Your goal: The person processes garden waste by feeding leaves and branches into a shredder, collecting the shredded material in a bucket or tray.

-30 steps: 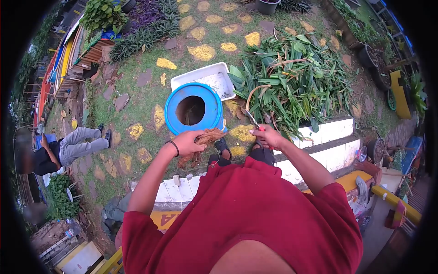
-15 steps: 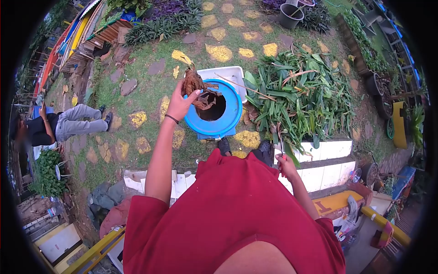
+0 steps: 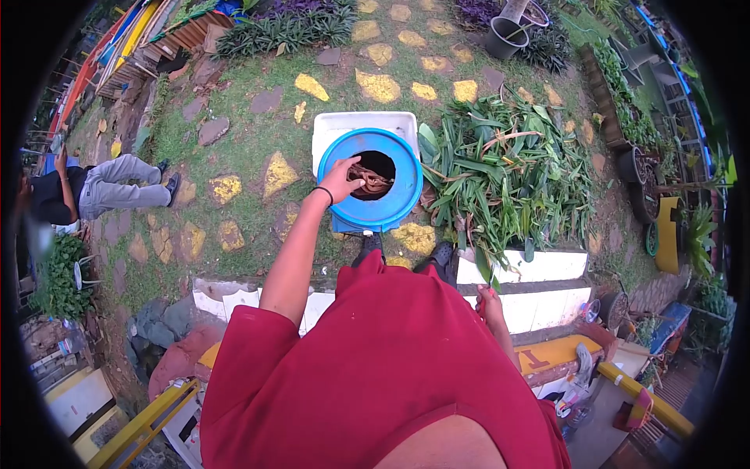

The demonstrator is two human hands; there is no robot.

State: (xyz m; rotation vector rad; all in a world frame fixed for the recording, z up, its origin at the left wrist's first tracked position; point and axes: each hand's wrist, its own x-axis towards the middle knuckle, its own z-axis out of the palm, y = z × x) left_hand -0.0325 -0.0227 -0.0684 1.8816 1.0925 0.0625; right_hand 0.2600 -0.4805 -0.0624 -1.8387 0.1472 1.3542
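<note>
A blue drum (image 3: 344,207) with a round opening in its lid stands in front of me. Crumpled dry brown leaves (image 3: 376,181) lie in the opening. My left hand (image 3: 341,180) reaches over the left rim, thumb and fingers apart, close against the leaves. Low by the white tiled step, my right hand (image 3: 491,305) is closed around red-handled scissors, now mostly hidden by the fingers. Just above that hand hang the tips of green leaves from a big heap of cut leaves (image 3: 508,172) to the drum's right.
Behind the drum sits a white tray (image 3: 367,119). Yellow-painted stepping stones (image 3: 379,86) cross the grass. A white tiled step (image 3: 539,270) edges the ground at my feet. A person in grey trousers (image 3: 125,184) is at the far left. Black pots (image 3: 505,37) stand at the upper right.
My left hand has lowered the dry leaves from above the lid into the drum's opening, and its fingers have spread. My right hand has moved slightly down, away from the heap.
</note>
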